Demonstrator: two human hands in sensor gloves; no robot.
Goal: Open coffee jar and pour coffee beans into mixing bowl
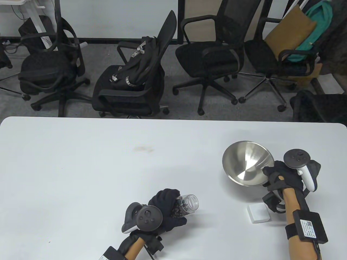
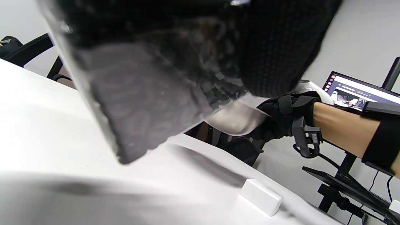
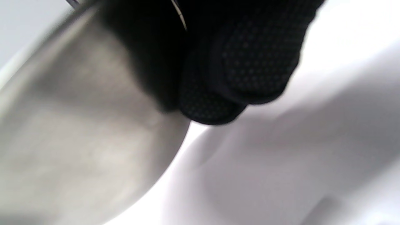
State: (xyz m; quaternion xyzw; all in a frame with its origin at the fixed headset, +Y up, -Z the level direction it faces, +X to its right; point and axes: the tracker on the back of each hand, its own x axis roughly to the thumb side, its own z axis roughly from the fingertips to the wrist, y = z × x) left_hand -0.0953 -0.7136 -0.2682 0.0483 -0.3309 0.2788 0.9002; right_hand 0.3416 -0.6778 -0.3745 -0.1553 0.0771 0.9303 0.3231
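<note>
L hand [image 1: 165, 207] wraps coffee jar [image 1: 187, 203], lid off, mouth aimed twd mixing bowl [image 1: 245, 166] — prob set to pour. R hand [image 1: 282, 177] grips bowl rim, bowl lifted & tilted off table [image 1: 81, 168] twd jar, likely to catch beans. White block [image 1: 259, 213] below.

- Left hand [image 1: 166, 207] low at the near edge, fingers curled around the open jar [image 1: 188, 203], forearm angling in from below.
- Right hand [image 1: 282, 176] out on the right, raised, fingers clamped on the tilted bowl's [image 1: 245, 165] rim.
</note>
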